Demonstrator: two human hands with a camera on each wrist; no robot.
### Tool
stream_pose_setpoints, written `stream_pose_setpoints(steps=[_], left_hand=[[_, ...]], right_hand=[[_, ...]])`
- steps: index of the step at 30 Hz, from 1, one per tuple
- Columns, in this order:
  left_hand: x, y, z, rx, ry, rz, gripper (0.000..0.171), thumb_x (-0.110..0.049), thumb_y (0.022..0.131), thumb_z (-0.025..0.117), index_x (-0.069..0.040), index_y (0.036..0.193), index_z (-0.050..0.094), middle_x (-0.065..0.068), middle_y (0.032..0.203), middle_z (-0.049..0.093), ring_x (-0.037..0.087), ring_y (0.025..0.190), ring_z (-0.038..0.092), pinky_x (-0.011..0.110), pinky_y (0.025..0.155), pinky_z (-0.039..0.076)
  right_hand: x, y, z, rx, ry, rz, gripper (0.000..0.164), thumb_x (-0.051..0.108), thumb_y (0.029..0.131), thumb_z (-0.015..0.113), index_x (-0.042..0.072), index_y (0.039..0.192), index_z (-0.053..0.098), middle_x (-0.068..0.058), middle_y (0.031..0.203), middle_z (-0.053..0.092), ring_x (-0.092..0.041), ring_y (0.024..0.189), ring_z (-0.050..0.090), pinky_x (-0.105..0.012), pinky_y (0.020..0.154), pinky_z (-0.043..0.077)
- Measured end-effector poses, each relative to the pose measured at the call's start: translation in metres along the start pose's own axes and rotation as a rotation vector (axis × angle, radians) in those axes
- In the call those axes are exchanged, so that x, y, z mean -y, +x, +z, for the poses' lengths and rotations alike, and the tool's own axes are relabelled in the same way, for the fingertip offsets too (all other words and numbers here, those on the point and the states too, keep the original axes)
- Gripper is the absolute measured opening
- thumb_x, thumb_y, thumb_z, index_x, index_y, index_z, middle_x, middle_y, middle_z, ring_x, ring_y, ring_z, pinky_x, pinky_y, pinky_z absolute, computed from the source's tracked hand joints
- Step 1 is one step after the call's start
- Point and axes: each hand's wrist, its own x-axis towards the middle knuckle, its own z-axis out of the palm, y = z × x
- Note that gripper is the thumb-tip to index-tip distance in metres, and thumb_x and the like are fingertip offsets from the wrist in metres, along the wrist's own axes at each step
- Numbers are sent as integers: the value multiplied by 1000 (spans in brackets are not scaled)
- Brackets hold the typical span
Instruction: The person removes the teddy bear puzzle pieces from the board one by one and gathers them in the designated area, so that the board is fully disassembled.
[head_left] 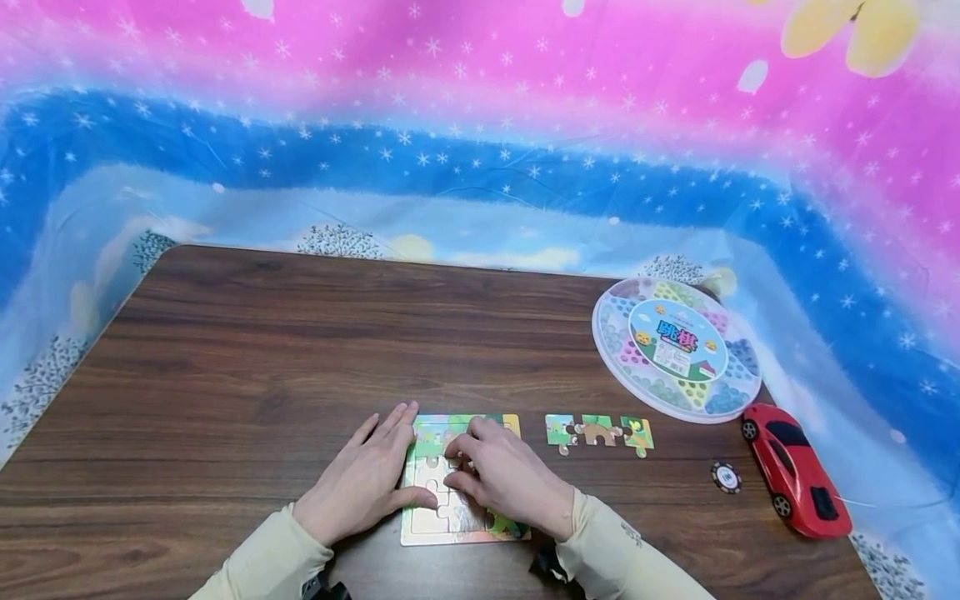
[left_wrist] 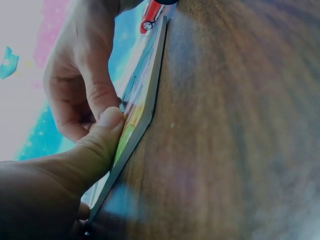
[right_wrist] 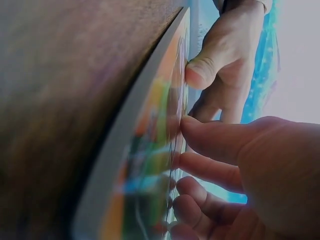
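Note:
A jigsaw puzzle board lies flat on the wooden table, its top strip filled with coloured pieces and paler outlined slots below. Along its left side rests my left hand, fingers stretched forward and thumb pressing on the board's face. My right hand is over the board's right half, fingers bent down. In the right wrist view its thumb and fingertips touch the board's surface. I cannot tell whether a piece is pinched there. Right of the board lie three loose puzzle pieces in a row.
A round Chinese checkers box sits at the back right. Nearer me are a poker chip and a red toy car by the table's right edge. A patterned cloth hangs behind the wooden table.

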Motion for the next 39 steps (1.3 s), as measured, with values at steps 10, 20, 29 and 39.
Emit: stream_pose_setpoints(steps=[10, 20, 29, 39], left_hand=[[-1, -1, 1, -28, 5, 15, 88, -67, 73, 67, 3, 123, 52, 23, 149, 39, 32, 138, 37, 53, 110, 31], [-1, 0, 1, -30, 5, 15, 88, -67, 72, 67, 3, 123, 52, 24, 148, 39, 32, 138, 38, 54, 110, 31], [-1, 0, 1, -32, -1, 12, 86, -67, 72, 68, 3, 120, 53, 23, 148, 39, 32, 138, 37, 54, 110, 31], [0, 0, 1, -28, 4, 11, 92, -67, 73, 67, 4, 127, 51, 24, 148, 39, 31, 138, 37, 53, 111, 30]], right_hand=[[3, 0, 0, 59, 36, 27, 18, 29, 93, 67, 15, 104, 67, 6, 91, 53, -1, 70, 45, -14, 61, 41], [2, 1, 2, 68, 49, 45, 16, 29, 93, 68, 16, 101, 66, 7, 91, 53, -1, 70, 45, -14, 60, 41], [4, 1, 1, 70, 43, 55, 14, 29, 93, 67, 17, 100, 68, 7, 91, 54, -2, 70, 44, -14, 60, 40], [4, 1, 0, 73, 48, 50, 17, 29, 92, 69, 15, 102, 68, 8, 90, 54, -2, 71, 44, -13, 61, 41]])
